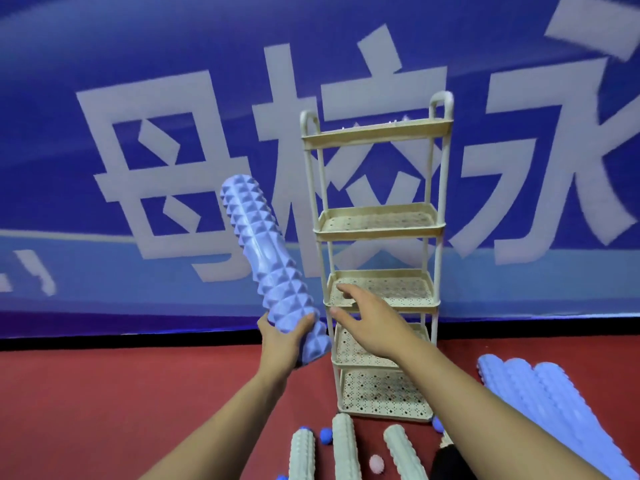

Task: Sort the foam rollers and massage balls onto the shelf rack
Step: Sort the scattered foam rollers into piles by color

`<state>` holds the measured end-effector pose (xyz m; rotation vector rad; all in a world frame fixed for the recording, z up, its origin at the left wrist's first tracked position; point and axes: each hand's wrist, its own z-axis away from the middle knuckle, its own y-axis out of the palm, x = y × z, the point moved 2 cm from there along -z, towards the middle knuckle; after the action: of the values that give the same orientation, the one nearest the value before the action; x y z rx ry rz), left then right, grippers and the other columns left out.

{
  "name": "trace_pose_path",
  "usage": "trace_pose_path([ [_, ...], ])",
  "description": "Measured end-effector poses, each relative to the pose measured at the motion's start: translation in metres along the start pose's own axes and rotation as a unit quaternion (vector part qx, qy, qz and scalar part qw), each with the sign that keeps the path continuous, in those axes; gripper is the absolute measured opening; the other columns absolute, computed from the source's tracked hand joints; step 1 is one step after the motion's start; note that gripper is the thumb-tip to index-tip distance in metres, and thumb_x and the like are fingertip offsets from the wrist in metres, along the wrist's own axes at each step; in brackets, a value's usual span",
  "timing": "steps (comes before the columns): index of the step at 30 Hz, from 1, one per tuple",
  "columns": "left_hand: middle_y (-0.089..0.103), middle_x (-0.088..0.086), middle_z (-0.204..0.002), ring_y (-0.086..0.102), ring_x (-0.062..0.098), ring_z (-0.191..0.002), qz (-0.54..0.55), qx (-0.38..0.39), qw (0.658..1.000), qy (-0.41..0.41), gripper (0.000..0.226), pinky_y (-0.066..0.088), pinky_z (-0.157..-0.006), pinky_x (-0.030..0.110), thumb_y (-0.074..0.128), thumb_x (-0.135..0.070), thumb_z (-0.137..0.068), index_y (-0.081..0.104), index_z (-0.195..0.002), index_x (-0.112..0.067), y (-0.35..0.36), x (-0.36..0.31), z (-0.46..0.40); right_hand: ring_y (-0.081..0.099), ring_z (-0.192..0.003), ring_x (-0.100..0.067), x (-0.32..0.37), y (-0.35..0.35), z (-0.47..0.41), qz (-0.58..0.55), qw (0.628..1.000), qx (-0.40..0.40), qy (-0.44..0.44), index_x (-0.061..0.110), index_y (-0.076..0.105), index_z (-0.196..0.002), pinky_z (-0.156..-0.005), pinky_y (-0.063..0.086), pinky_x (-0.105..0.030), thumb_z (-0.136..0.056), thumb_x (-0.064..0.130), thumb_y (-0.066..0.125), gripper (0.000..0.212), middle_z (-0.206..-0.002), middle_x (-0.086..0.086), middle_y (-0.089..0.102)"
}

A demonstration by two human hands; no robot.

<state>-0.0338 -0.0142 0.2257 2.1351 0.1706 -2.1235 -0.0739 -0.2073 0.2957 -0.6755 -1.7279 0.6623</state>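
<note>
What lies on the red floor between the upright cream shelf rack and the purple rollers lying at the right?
Nothing: in the head view the red floor between the shelf rack and the purple rollers is bare, though the right hand's forearm hides its nearer part.

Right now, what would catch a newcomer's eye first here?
A spiky purple foam roller, raised at a slant in the left hand, stands out left of centre. Beside it the right hand reaches toward a tall cream shelf rack with bare perforated tiers. Behind looms a blue banner with huge white characters.
</note>
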Motion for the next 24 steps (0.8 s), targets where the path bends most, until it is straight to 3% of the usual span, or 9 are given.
trace_pose_path([
  [3, 0.059, -0.003, -0.132, 0.065, 0.015, -0.112, -0.008, 0.041, 0.998, 0.044, 0.093, 0.057, -0.095, 0.041, 0.089, -0.039, -0.075, 0.03, -0.144, -0.022, 0.015, -0.016, 0.025, 0.05, -0.133, -0.014, 0.019, -0.02, 0.014, -0.023, 1.0, -0.018, -0.004, 0.036, 0.039, -0.148, -0.109, 0.042, -0.04, -0.095, 0.058, 0.054, 0.059, -0.149, 0.009, 0.049],
  [6, 0.057, -0.005, -0.136, 0.063, 0.011, -0.116, -0.011, 0.084, 0.993, 0.082, 0.098, 0.053, -0.102, 0.038, 0.089, -0.053, -0.068, 0.03, -0.142, -0.028, 0.038, -0.034, 0.048, 0.055, -0.127, -0.015, 0.028, -0.04, 0.028, -0.087, 0.995, -0.037, 0.013, 0.034, 0.044, -0.145, -0.107, 0.045, -0.04, -0.095, 0.053, 0.058, 0.055, -0.142, 0.007, 0.054],
  [10, 0.057, -0.004, -0.139, 0.063, 0.01, -0.12, -0.003, 0.129, 0.984, 0.123, 0.111, 0.052, -0.105, 0.039, 0.083, -0.07, -0.058, 0.03, -0.145, -0.025, 0.078, -0.051, 0.067, 0.057, -0.12, -0.011, 0.02, -0.07, 0.044, -0.139, 0.987, -0.07, 0.036, 0.03, 0.048, -0.143, -0.102, 0.045, -0.03, -0.097, 0.044, 0.06, 0.05, -0.132, 0.01, 0.056],
  [13, 0.056, -0.008, -0.14, 0.061, 0.007, -0.122, 0.003, 0.162, 0.978, 0.131, 0.111, 0.05, -0.108, 0.04, 0.087, -0.067, -0.062, 0.031, -0.148, -0.025, 0.109, -0.055, 0.079, 0.058, -0.12, -0.009, -0.002, -0.095, 0.053, -0.161, 0.979, -0.099, 0.077, 0.032, 0.049, -0.14, -0.102, 0.045, -0.031, -0.09, 0.058, 0.061, 0.057, -0.131, 0.013, 0.058],
  [16, 0.06, -0.013, -0.135, 0.063, 0.002, -0.118, 0.029, 0.202, 0.971, 0.123, 0.102, 0.051, -0.106, 0.037, 0.089, -0.061, -0.064, 0.038, -0.144, -0.025, 0.138, -0.053, 0.089, 0.061, -0.112, -0.007, -0.028, -0.117, 0.067, -0.216, 0.963, -0.112, 0.115, 0.032, 0.05, -0.136, -0.091, 0.051, -0.026, -0.095, 0.051, 0.06, 0.046, -0.123, 0.012, 0.062],
  [19, 0.061, -0.01, -0.137, 0.064, 0.008, -0.12, 0.046, 0.243, 0.964, 0.101, 0.102, 0.051, -0.107, 0.042, 0.085, -0.065, -0.061, 0.04, -0.144, -0.028, 0.165, -0.044, 0.095, 0.064, -0.116, -0.01, -0.058, -0.129, 0.083, -0.296, 0.934, -0.14, 0.144, 0.028, 0.06, -0.13, -0.103, 0.051, -0.042, -0.084, 0.063, 0.065, 0.058, -0.129, 0.007, 0.065],
  [24, 0.068, 0.0, -0.133, 0.069, 0.019, -0.118, 0.097, 0.309, 0.945, 0.044, 0.094, 0.054, -0.103, 0.049, 0.089, -0.058, -0.064, 0.047, -0.139, -0.021, 0.209, -0.03, 0.115, 0.07, -0.111, -0.018, -0.088, -0.136, 0.12, -0.395, 0.886, -0.124, 0.208, 0.021, 0.063, -0.126, -0.099, 0.054, -0.04, -0.098, 0.048, 0.056, 0.04, -0.124, -0.001, 0.071],
])
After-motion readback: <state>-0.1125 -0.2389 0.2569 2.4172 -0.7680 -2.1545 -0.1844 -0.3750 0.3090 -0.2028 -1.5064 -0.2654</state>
